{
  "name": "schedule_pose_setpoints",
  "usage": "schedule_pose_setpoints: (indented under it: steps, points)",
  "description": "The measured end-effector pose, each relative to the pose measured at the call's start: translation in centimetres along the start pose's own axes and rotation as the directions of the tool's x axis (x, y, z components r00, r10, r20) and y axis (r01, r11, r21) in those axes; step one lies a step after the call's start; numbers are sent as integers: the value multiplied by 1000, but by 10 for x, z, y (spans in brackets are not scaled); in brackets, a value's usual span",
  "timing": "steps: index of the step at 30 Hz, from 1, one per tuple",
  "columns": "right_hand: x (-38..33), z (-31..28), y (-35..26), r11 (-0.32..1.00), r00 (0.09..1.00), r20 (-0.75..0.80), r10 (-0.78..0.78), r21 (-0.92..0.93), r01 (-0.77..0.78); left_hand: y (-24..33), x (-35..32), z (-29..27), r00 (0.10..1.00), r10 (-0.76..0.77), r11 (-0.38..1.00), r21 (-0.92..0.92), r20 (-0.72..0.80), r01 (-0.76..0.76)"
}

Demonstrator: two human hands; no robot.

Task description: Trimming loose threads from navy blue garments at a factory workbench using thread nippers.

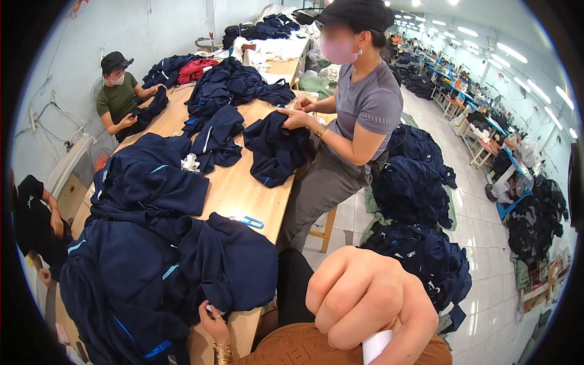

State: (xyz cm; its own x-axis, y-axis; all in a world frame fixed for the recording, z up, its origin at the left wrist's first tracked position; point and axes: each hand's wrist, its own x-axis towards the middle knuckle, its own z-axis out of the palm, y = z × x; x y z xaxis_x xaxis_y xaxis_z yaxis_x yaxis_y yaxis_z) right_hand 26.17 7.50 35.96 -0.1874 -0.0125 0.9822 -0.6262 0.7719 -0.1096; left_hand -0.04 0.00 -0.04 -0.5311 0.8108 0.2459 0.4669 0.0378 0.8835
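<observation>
Closest to the camera, the right hand [372,298] is curled, its grip apparently closed around a partly hidden white object [377,345]. Handling seems under way: a navy garment [230,261] on the counter [243,198] is pinched at its edge by the left hand [215,327]; among heaped garments [143,179], finished and unfinished cannot be distinguished.

Matt navy-blue cloth garments [234,261] drape in soft folds over a smooth pale wooden desk [258,201] with a faint sheen. A blue loop-shaped tool [250,221] looks like glossy plastic. A gold-coloured banded bracelet [223,353] shines like metal; brown cloth [289,348] has a raised pattern. A small white piece [375,347] looks smooth (paper or plastic, unclear). White floor tiles [486,274] gleam.
</observation>
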Motion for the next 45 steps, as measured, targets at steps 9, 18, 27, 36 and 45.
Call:
schedule_pose_setpoints:
  steps: [9,18,27,36,45]
  points:
    - [2,-1,0,1000,1000,19,-10,-4,11,-5,0,2,1000,-26,999,-23,12,26]
    - [-1,0,9,999,999,26,-19,37,18,-10,-2,-2,1000,-18,1000,-7,-12,17]
    - [-31,9,28,964,983,-118,137,244,-105,10,1,0,1000,10,1000,-24,-5,-10]
    - [-5,17,29,934,1000,-7,10,358,-7,5,0,-3,1000,-11,1000,-12,8,12]
    - [3,31,35,810,995,-99,-15,582,71,13,1,-2,1000,21,1000,-15,0,-21]
